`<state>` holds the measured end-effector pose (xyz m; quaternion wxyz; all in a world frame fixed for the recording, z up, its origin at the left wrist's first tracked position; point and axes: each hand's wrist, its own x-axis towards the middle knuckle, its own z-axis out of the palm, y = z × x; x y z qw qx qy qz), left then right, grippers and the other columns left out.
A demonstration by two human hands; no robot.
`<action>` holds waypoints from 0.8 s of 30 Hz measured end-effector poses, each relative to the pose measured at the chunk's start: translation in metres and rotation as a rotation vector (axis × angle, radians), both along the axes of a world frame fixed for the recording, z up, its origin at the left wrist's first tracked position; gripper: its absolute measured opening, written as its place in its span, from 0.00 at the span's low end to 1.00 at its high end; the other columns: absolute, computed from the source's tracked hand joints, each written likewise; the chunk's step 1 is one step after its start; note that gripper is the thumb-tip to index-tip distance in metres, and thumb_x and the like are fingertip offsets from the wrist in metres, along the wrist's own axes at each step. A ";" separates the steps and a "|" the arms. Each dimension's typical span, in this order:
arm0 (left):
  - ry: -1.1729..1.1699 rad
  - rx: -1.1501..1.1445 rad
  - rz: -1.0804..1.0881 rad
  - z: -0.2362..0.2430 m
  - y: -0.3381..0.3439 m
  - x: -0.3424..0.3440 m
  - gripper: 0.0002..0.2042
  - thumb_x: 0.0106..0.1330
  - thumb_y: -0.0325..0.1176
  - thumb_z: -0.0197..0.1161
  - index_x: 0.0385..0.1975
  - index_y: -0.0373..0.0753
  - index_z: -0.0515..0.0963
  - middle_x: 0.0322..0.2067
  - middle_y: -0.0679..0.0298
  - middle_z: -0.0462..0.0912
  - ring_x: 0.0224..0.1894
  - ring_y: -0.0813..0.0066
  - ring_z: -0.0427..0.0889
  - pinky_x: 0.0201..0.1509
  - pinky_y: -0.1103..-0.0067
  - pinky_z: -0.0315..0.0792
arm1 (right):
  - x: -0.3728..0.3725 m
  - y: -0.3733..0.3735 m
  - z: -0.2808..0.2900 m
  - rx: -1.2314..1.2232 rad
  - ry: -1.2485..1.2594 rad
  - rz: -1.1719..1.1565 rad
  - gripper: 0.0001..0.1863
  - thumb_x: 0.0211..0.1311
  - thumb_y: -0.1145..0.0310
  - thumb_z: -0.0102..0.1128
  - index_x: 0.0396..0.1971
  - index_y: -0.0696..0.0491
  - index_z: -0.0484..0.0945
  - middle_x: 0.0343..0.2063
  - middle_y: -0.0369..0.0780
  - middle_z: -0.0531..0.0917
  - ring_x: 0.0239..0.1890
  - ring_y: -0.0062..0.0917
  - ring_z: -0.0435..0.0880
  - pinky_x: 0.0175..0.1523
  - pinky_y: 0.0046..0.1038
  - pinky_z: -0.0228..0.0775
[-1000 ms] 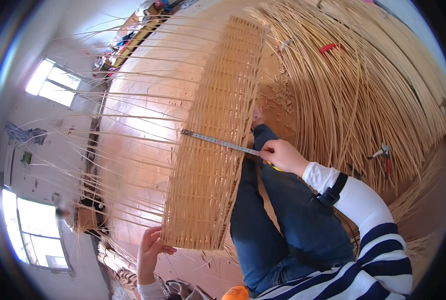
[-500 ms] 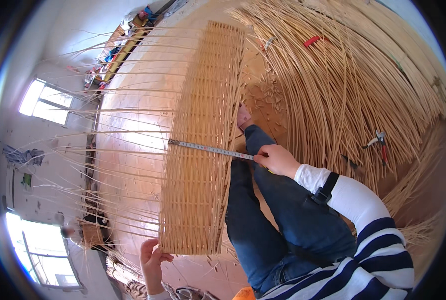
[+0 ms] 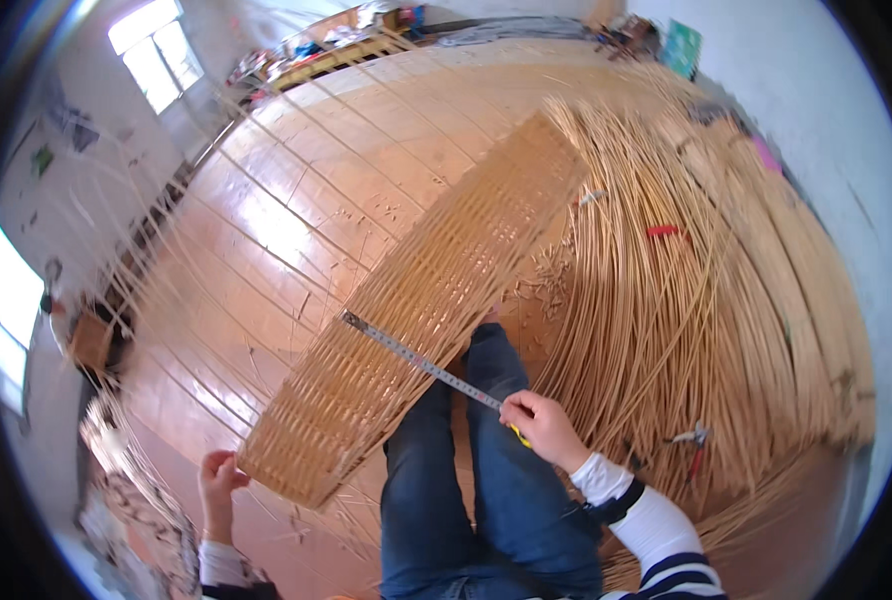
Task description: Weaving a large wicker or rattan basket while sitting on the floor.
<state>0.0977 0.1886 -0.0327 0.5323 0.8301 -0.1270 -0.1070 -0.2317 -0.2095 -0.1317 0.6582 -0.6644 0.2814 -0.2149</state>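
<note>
A long panel of woven wicker (image 3: pixel 436 270) lies slantwise over my lower legs, with long bare stakes sticking out from its far left edge. Across its width runs the pale blade of a tape measure (image 3: pixel 421 362), whose end tab sits at the stake side. The yellow case of the tape shows partly under my right hand (image 3: pixel 546 430), which is closed around it beside my thigh. At the panel's near left corner, my left hand (image 3: pixel 219 487) pinches the edge between thumb and fingers.
A big heap of loose wicker rods (image 3: pixel 636 300) spreads along the right, with red-handled pliers (image 3: pixel 696 445) and a red-handled tool (image 3: pixel 662 231) on it. Cut offcuts (image 3: pixel 549 280) litter the floor by my feet. A low yellow bench (image 3: pixel 336 60) with clutter stands at the far wall.
My view has turned, so the panel, legs and room appear at a different slant. The tape still spans the panel, and both hands keep their holds.
</note>
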 end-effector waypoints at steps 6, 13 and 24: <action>0.183 0.023 0.223 -0.050 0.026 0.030 0.11 0.65 0.35 0.61 0.37 0.31 0.78 0.30 0.61 0.82 0.23 0.75 0.82 0.27 0.82 0.78 | 0.012 -0.007 0.031 -0.050 0.068 0.082 0.09 0.65 0.68 0.58 0.35 0.60 0.78 0.24 0.36 0.81 0.25 0.15 0.76 0.31 0.20 0.67; 0.245 -0.169 0.451 -0.084 0.016 0.018 0.12 0.67 0.39 0.60 0.39 0.35 0.77 0.29 0.63 0.82 0.23 0.78 0.80 0.24 0.84 0.74 | 0.033 0.025 0.049 -0.327 0.231 0.307 0.08 0.63 0.69 0.59 0.30 0.59 0.78 0.21 0.38 0.79 0.23 0.23 0.76 0.30 0.24 0.67; 0.093 -0.500 0.559 -0.119 -0.006 0.006 0.12 0.69 0.30 0.57 0.47 0.31 0.76 0.31 0.62 0.82 0.25 0.77 0.81 0.28 0.83 0.76 | 0.144 0.097 0.063 -0.821 0.194 0.491 0.09 0.59 0.65 0.59 0.26 0.55 0.79 0.24 0.45 0.82 0.27 0.41 0.81 0.32 0.36 0.71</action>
